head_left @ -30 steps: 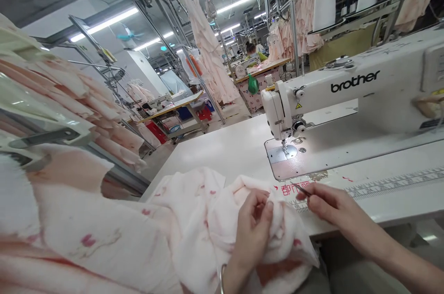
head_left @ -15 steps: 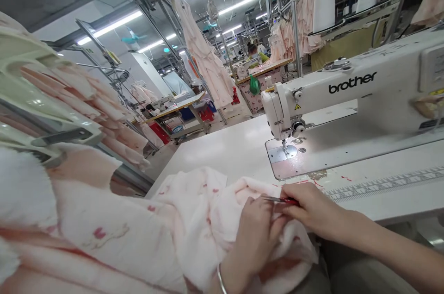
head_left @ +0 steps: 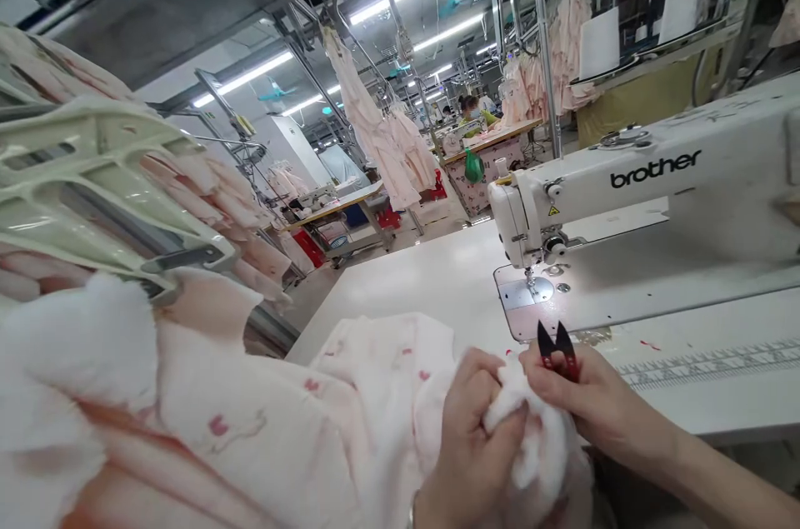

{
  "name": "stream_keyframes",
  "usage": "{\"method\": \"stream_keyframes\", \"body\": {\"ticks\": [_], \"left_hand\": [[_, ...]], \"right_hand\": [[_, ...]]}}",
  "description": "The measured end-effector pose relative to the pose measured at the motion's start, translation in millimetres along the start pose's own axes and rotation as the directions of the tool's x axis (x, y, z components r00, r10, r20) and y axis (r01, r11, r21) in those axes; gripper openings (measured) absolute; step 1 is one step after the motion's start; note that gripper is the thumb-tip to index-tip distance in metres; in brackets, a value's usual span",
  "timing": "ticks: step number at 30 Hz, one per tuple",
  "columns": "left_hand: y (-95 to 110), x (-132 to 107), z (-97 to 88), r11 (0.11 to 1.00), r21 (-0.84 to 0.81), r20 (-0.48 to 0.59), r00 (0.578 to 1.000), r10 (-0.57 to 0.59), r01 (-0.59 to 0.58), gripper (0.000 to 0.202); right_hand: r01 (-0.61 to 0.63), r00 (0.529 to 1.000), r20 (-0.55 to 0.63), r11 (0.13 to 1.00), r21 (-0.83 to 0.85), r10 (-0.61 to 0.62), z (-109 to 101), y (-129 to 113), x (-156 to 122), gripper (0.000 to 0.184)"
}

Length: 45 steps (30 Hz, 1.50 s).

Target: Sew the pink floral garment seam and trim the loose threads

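A pale pink fleecy garment (head_left: 381, 396) with small red motifs spreads from the left side over the table's near edge. My left hand (head_left: 478, 429) is closed round a bunched part of it. Beside it, my right hand (head_left: 587, 391) holds red-handled thread snips (head_left: 558, 354); their two dark blades stand apart and point up, away from the cloth. The right fingertips also meet the bunched fabric. Just beyond them is the needle area of a white sewing machine (head_left: 581, 187), its lamp lit.
A pale green plastic hanger clamp (head_left: 118, 179) grips the garment at left. The white table (head_left: 400, 287) bears a printed ruler strip (head_left: 712, 362) and red thread scraps. Behind hang pink garments (head_left: 368, 121); a person (head_left: 475, 112) sits at a far workstation.
The snips have swung from lying sideways over my left hand to pointing upward, blades apart. My left hand has bunched up the fabric. The whole view has shifted slightly.
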<state>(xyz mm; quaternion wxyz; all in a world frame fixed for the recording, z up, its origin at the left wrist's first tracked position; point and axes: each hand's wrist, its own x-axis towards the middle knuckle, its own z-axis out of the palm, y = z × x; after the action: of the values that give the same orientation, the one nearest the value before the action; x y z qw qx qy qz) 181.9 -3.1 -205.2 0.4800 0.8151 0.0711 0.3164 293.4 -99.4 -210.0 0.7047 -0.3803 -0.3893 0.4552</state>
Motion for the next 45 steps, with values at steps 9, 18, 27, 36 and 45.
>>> {"method": "stream_keyframes", "body": {"ticks": [9,18,27,36,45], "left_hand": [[5,5,-3.0,0.932,-0.158,0.233,0.93,-0.285,0.325,0.027],[6,8,5.8,0.953,-0.08,0.172,0.946,-0.275,0.292,0.023],[-7,0,11.2,0.973,0.087,0.098,0.971,-0.22,0.212,0.022],[-6,-2,11.7,0.981,0.141,0.09,0.985,-0.147,0.134,0.022],[-7,-3,14.0,0.984,0.152,0.082,0.991,-0.104,0.091,0.02]], "right_hand": [[0.203,0.97,0.032,0.729,-0.654,-0.242,-20,-10,-14,0.018],[-0.106,0.976,-0.21,0.704,-0.702,-0.063,-17,-11,-24,0.024],[-0.288,0.956,-0.133,0.748,-0.598,0.262,-17,-25,-46,0.048],[-0.277,0.96,-0.137,0.775,-0.568,0.243,-17,-21,-43,0.046],[-0.269,0.963,-0.141,0.77,-0.578,0.231,-15,-23,-48,0.049]]}}
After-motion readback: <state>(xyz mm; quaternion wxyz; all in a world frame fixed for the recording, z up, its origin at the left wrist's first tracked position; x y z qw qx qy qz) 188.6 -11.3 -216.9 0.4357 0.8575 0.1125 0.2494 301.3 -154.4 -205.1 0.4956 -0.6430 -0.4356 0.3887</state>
